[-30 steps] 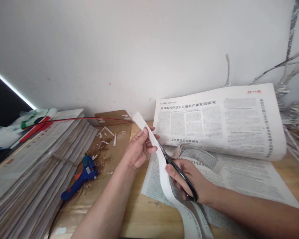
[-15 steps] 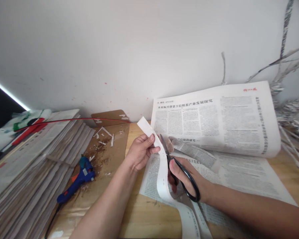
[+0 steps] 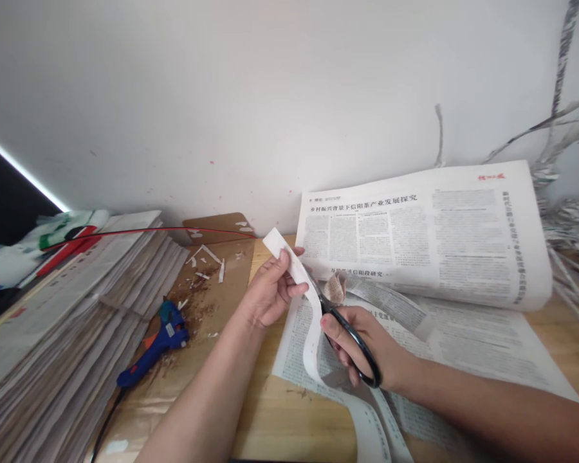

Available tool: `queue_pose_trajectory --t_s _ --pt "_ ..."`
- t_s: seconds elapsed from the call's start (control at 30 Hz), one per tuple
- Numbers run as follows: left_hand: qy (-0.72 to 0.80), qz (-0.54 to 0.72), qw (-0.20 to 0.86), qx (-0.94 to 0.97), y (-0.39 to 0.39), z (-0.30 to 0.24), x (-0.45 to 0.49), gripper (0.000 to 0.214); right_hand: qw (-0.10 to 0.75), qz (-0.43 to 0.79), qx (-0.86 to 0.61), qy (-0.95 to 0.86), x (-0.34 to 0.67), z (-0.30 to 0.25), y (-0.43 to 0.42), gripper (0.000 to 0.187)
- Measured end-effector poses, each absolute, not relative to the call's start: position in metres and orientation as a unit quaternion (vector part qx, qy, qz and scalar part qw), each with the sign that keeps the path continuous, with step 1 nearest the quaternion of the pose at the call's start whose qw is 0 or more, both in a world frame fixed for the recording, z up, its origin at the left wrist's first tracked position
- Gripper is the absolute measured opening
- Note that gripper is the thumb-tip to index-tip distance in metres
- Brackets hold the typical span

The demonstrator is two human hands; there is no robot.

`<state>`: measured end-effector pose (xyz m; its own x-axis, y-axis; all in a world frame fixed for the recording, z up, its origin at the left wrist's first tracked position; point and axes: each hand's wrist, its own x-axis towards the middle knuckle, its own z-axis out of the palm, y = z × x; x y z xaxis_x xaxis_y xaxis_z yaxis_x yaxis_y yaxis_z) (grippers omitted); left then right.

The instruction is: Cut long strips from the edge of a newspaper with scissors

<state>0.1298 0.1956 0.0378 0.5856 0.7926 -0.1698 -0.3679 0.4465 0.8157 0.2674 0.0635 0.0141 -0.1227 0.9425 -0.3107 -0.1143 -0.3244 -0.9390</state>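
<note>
The paper strip (image 3: 312,347) is held over the table (image 3: 284,411), its short upper end pointing to 11 o'clock. Its long axis runs from there toward 5 o'clock, bowing out below the blades before trailing off the lower edge of view. The left hand (image 3: 273,292) has it pinched near that upper end, thumb on top, the other fingers loosely curled. The right hand (image 3: 379,341) is wrapped round the handles of the scissors (image 3: 352,330), whose blades point to 11 o'clock alongside the strip.

Cutting looks partway: a narrow printed offcut (image 3: 386,301) curls away at 2 o'clock from the blades, while the long tail below them seems yet to be trimmed. The blade tips lie against the strip, so exactly where the cut ends is hard to tell.

Beyond the scissors, the newspaper (image 3: 415,238) lies toward 1 o'clock. Over at 9 o'clock is a blue glue gun (image 3: 149,354), with a stack of newspapers (image 3: 77,321) past it.
</note>
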Motion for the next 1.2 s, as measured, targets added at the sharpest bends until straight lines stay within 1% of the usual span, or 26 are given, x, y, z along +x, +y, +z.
queue_pose_trajectory --t_s 0.07,0.2,0.27,0.43,0.53,0.87,1.07,1.2 --pt "0.283 0.365 0.801 0.38 0.197 0.039 0.13 0.037 0.409 0.633 -0.518 -0.404 0.268 0.013 0.063 0.05" --pt "0.301 0.386 0.794 0.359 0.199 0.04 0.131 0.021 0.402 0.633 -0.519 -0.409 0.268 0.013 0.062 0.049" --pt "0.303 0.385 0.795 0.357 0.197 0.038 0.132 0.019 0.412 0.631 -0.509 -0.416 0.268 0.014 0.061 0.052" --pt "0.28 0.344 0.811 0.381 0.188 0.03 0.138 0.031 0.466 0.587 -0.468 -0.467 0.268 0.021 0.062 0.058" --pt "0.279 0.338 0.811 0.387 0.185 0.028 0.141 0.036 0.468 0.585 -0.459 -0.477 0.27 0.023 0.063 0.058" --pt "0.296 0.354 0.798 0.388 0.186 0.029 0.139 0.03 0.46 0.623 -0.486 -0.405 0.266 0.016 0.06 0.064" --pt "0.295 0.364 0.802 0.37 0.19 0.034 0.135 0.02 0.432 0.625 -0.51 -0.403 0.266 0.014 0.062 0.056" --pt "0.305 0.389 0.794 0.354 0.192 0.038 0.134 0.024 0.424 0.622 -0.509 -0.419 0.268 0.013 0.062 0.054"
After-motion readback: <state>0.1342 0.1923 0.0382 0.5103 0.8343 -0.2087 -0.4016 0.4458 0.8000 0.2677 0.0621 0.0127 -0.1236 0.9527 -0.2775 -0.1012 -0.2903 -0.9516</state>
